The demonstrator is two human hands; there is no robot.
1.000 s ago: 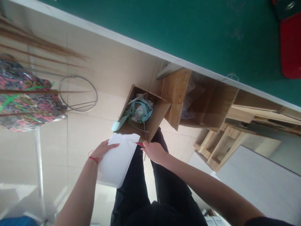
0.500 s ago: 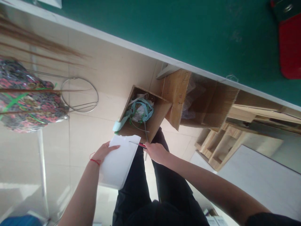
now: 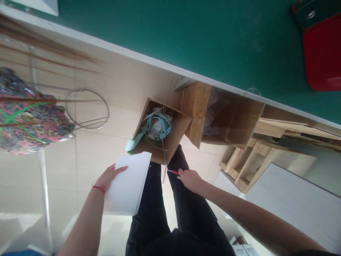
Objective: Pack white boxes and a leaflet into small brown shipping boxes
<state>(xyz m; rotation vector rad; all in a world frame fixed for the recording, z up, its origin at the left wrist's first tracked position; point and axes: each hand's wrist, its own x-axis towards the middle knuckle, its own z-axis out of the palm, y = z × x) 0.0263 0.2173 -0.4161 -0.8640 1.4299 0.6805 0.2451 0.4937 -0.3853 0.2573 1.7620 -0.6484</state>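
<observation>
my right hand [image 3: 190,179] has drawn back from the white sheet [image 3: 128,183], its fingers pinched on a thin red-handled tool [image 3: 173,172] now well apart from the paper's edge. my left hand [image 3: 108,176] grips the sheet by its left side, thumb on top, just below the open cardboard box [image 3: 177,133] of tangled strapping.
</observation>
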